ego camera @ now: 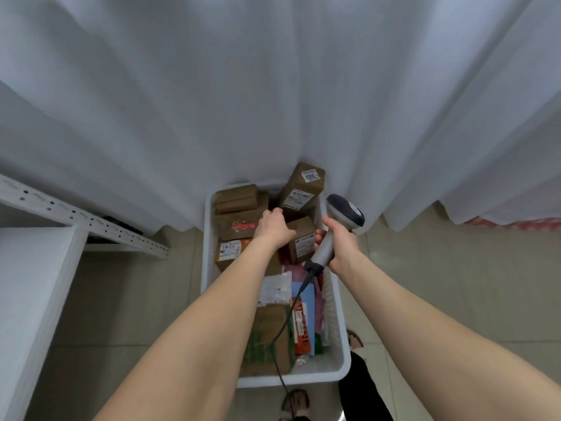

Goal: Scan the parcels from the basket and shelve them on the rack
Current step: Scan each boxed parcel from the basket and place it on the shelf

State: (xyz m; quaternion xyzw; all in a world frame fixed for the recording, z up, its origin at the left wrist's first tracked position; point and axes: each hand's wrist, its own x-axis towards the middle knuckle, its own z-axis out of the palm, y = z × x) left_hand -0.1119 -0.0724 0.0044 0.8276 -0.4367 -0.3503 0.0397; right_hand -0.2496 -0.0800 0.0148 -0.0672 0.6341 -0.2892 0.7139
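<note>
Head view looks down your two bare forearms into the white basket (337,326), which stands on the tiled floor (425,268) against a white curtain (273,86). Your right hand (338,243) is wrapped round the grey handle of the scanner (344,212), whose dark head is tilted toward the far end of the basket. Its black cable (287,325) trails back over the near parcels and out over the near rim.

Your left hand (274,226) is down among the brown parcels in the far half, knuckles up and fingers curled downward. The fingertips are hidden, so you cannot tell whether they have hold of anything. The hand lies just beside the small brown box (305,238) with a white label, touching or nearly touching its left edge.

Beyond it, a tall brown parcel (303,189) leans up against the curtain at the far right corner. Two flat brown parcels (236,197) are stacked at the far left, with a box with red tape (236,226) just nearer. In the near half lie a cardboard box with green print (267,338), a white bag (276,288) and an orange and blue packet (302,323).

The white rack (76,217) stands to the left, well apart from the basket.
</note>
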